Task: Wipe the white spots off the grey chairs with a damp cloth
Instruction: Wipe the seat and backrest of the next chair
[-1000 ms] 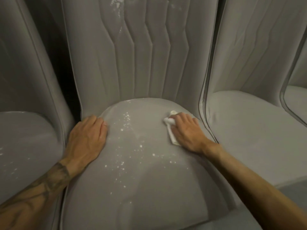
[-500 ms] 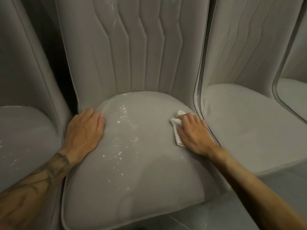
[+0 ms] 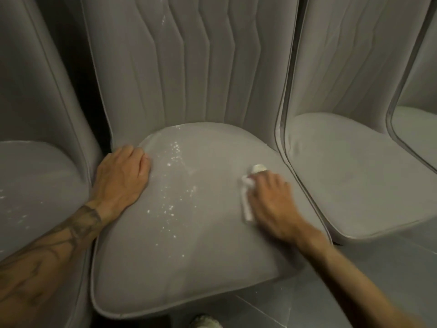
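Head view | left hand (image 3: 120, 176) spread on seat (image 3: 189, 256) | right hand (image 3: 269, 204) presses cloth (image 3: 247, 207) flat | risk: strokes may smear white spots (image 3: 170, 209)

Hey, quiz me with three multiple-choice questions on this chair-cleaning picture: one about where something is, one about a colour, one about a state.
1. Where is the cloth?
A. On the right part of the middle seat
B. In a bucket
C. On a table

2. What colour are the spots on that seat?
A. Black
B. White
C. Red

3. What is the left hand doing?
A. Holding the cloth
B. Raised in the air
C. Resting on the seat's left edge

Answers: 1 A, the right hand presses it there. 2 B, pale specks run down the seat's middle. 3 C, its palm lies on the fabric, holding nothing.
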Action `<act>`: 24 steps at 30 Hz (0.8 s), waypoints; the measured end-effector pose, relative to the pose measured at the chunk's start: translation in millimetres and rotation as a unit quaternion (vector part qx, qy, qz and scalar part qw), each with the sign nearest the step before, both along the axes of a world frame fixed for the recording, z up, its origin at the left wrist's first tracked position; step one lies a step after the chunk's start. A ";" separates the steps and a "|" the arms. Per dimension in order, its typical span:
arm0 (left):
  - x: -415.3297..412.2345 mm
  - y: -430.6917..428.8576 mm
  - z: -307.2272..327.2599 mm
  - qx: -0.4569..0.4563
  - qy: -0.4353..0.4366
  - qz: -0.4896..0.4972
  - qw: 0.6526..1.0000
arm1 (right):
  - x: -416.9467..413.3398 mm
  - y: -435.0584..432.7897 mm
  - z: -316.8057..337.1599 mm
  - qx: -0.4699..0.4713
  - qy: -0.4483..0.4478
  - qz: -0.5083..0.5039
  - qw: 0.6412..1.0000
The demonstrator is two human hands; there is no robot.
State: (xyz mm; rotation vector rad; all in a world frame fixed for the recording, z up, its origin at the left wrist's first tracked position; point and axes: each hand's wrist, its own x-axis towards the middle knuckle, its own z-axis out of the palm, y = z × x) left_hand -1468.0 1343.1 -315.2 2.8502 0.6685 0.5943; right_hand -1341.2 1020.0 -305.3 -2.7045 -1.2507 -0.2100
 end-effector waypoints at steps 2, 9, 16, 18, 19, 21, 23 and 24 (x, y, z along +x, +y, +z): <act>0.0 1.3 -2.0 -0.004 -0.004 0.000 1.000 | -44.3 23.4 -4.9 0.011 0.025 0.113 0.993; -2.5 0.1 -3.3 -0.014 -0.013 0.000 1.000 | 6.9 -28.7 11.2 -0.040 0.006 -0.027 0.999; -30.6 -0.5 -0.8 0.041 0.064 -0.017 0.997 | -66.7 23.8 -0.4 -0.006 0.025 0.099 0.995; -46.8 4.1 -3.8 0.062 0.080 -0.040 0.994 | -51.1 16.8 4.5 -0.010 0.020 0.115 0.993; -54.1 6.8 -5.4 0.063 0.091 -0.045 0.993 | -37.2 10.9 5.1 -0.022 0.007 0.094 0.995; -63.5 9.9 -8.8 0.057 0.101 -0.055 0.992 | -10.6 1.7 8.1 -0.036 0.000 -0.003 0.999; -66.9 9.8 -11.9 0.048 0.085 -0.058 0.994 | -11.6 7.5 6.5 -0.034 -0.005 -0.067 0.997; -67.4 9.3 -12.8 0.044 0.077 -0.056 0.995 | -25.2 16.8 4.4 -0.030 -0.014 -0.053 0.998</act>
